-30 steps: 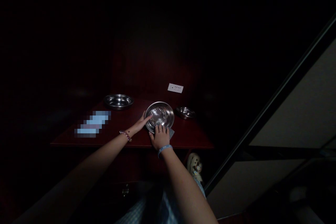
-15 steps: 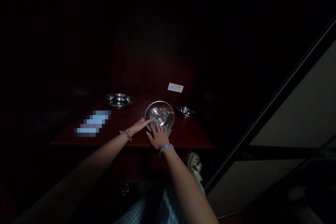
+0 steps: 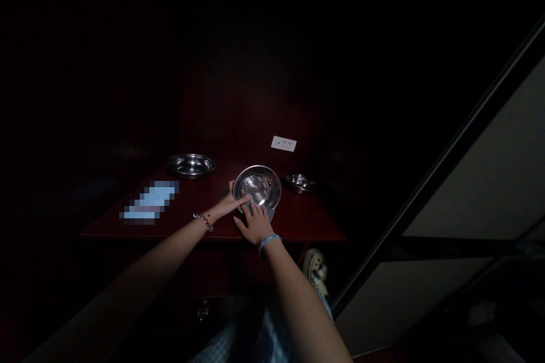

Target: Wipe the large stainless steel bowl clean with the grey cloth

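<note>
**A:** anyone make out writing in this one? super dark shot

**B:** there are pale marks on the blue wristband [image 3: 268, 239], just below centre, but they're too small to read. The white socket panel [image 3: 284, 143], a bit above and right of centre, has dark holes plus tiny marks I can't make out. And the pale blue patch [image 3: 151, 201] left of centre is pixelated, so who knows what that is.

**A:** ok, and the hands?

**B:** left hand [image 3: 227, 203] has the steel bowl [image 3: 256, 181] by its left rim, thumb over the inside, other fingers mostly hidden behind, so it's basically pinching the wall. Bowl's just below the middle of the frame, tipped so its inside faces the camera.

**A:** right one too?

**B:** right hand [image 3: 256, 228] is spread, fingers apart and thumb sticking out to the left. It's laid over a grey cloth [image 3: 271, 214] at the bowl's lower rim. Can't tell how firmly it's pressing. The fingertips are right by the left thumb, can't tell if they touch.

**A:** other dishes?

**B:** yep, a wide steel dish [image 3: 191, 173] left of the bowl and a smaller one [image 3: 300, 184] just right of it, both on the dark red table [image 3: 309, 221].
</note>
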`<control>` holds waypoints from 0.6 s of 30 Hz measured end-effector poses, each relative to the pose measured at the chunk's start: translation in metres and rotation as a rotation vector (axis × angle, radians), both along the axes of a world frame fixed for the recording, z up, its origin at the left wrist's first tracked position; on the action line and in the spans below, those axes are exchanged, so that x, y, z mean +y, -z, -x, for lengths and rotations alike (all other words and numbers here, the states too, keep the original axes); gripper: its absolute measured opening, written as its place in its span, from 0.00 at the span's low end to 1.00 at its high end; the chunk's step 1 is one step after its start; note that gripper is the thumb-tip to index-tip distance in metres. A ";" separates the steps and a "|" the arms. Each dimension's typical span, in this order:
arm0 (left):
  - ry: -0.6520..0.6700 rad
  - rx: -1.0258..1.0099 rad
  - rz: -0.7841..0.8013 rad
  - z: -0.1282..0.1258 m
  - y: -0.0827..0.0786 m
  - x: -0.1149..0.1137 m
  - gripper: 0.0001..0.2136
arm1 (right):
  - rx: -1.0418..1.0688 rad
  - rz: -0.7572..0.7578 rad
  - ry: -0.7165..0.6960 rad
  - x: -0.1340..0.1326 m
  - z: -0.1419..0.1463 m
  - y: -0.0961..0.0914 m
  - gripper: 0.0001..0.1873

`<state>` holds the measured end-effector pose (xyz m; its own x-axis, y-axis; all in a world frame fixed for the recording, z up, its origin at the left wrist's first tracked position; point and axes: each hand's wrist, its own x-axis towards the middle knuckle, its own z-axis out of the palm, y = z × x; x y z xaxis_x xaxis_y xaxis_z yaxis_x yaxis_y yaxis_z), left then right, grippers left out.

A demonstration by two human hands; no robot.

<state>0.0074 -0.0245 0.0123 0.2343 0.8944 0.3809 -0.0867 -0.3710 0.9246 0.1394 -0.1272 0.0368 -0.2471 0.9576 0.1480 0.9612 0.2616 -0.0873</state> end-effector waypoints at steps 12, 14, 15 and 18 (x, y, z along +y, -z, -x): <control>0.056 0.128 -0.049 0.000 0.010 0.016 0.34 | 0.019 -0.090 -0.099 0.007 -0.002 0.011 0.38; 0.094 0.130 -0.055 0.001 0.009 0.016 0.33 | 0.025 -0.081 -0.110 0.007 -0.001 0.010 0.38; 0.109 0.130 -0.056 0.001 0.008 0.015 0.32 | 0.027 -0.073 -0.111 0.007 -0.001 0.009 0.38; 0.105 0.125 -0.053 0.003 0.005 0.014 0.29 | 0.033 -0.048 -0.104 0.005 0.001 0.006 0.38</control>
<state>0.0045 -0.0103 0.0071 0.3741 0.8418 0.3891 -0.0136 -0.4145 0.9099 0.1381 -0.1224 0.0312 -0.3387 0.9188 0.2027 0.9256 0.3640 -0.1035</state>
